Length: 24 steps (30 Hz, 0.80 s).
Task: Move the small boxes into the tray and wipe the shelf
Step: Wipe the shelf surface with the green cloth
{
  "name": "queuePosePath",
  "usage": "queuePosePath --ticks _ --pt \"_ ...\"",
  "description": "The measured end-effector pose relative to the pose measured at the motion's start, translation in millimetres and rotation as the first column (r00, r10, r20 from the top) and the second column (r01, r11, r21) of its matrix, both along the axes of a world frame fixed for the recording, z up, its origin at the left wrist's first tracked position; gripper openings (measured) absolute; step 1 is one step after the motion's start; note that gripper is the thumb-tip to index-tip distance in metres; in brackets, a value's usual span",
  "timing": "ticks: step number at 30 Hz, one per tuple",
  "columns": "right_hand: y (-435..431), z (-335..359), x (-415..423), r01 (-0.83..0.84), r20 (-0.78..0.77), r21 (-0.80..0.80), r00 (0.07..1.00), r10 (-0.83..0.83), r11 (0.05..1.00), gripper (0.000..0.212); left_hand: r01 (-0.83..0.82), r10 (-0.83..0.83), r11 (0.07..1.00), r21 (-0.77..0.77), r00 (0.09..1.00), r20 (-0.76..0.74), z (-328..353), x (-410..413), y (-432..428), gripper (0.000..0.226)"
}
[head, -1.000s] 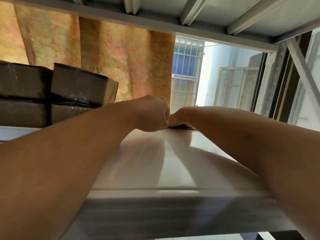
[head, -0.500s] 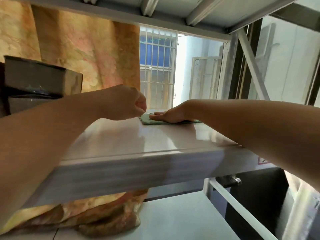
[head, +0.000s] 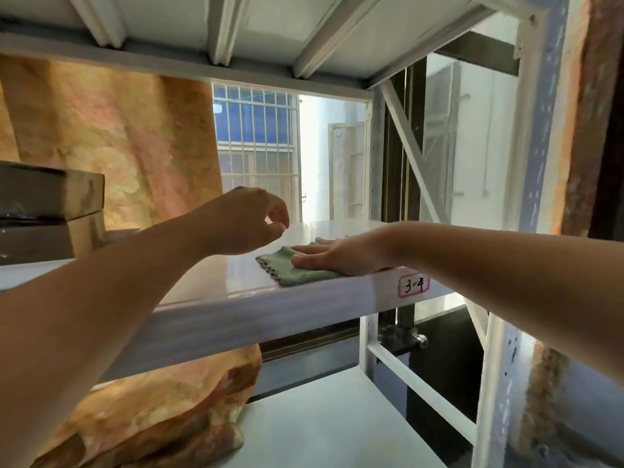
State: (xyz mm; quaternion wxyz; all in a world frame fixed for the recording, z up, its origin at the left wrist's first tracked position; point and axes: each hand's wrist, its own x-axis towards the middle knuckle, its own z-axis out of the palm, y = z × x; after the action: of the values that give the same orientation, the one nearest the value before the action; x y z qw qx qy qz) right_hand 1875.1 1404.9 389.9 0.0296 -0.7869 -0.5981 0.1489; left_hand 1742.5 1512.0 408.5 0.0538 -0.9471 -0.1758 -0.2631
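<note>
A glossy white shelf (head: 209, 282) runs across the middle of the view. A green cloth (head: 290, 269) lies flat near its front edge. My right hand (head: 341, 256) presses flat on the cloth, fingers stretched out toward the left. My left hand (head: 246, 221) hovers just above and left of the cloth, fingers loosely curled and holding nothing. Two stacked brown boxes (head: 50, 211) sit at the far left of the shelf. No tray is in view.
An orange-pink patterned curtain (head: 118, 136) hangs behind the shelf and bunches on the lower shelf (head: 320, 417). The shelf above (head: 209, 25) sits close overhead. A rack upright and diagonal brace (head: 408, 146) stand at the right. A label reading 3-4 (head: 413, 285) marks the shelf's front edge.
My right hand has slid the cloth toward the shelf's front edge. My left hand has opened from a fist and lifted slightly. The camera has drawn back and lower, showing more of the rack.
</note>
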Motion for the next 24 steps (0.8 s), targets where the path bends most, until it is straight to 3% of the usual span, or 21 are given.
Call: queuePosePath --ticks 9,14,24 --pt "-35.4 2.2 -10.6 0.024 0.07 -0.004 0.997 -0.024 1.0 0.052 0.057 -0.057 0.998 -0.027 0.998 -0.009 -3.7 37.3 -25.8 0.02" --pt "-33.6 4.2 -6.2 0.004 0.074 -0.012 0.997 -0.003 1.0 0.053 0.019 -0.019 0.999 -0.048 1.0 0.008 -1.3 40.7 -26.1 0.03" --pt "26.1 8.7 24.7 0.081 0.073 -0.086 0.995 -0.075 0.993 0.066 -0.181 0.181 0.982 -0.043 0.983 -0.013 -4.3 30.1 -8.6 0.02"
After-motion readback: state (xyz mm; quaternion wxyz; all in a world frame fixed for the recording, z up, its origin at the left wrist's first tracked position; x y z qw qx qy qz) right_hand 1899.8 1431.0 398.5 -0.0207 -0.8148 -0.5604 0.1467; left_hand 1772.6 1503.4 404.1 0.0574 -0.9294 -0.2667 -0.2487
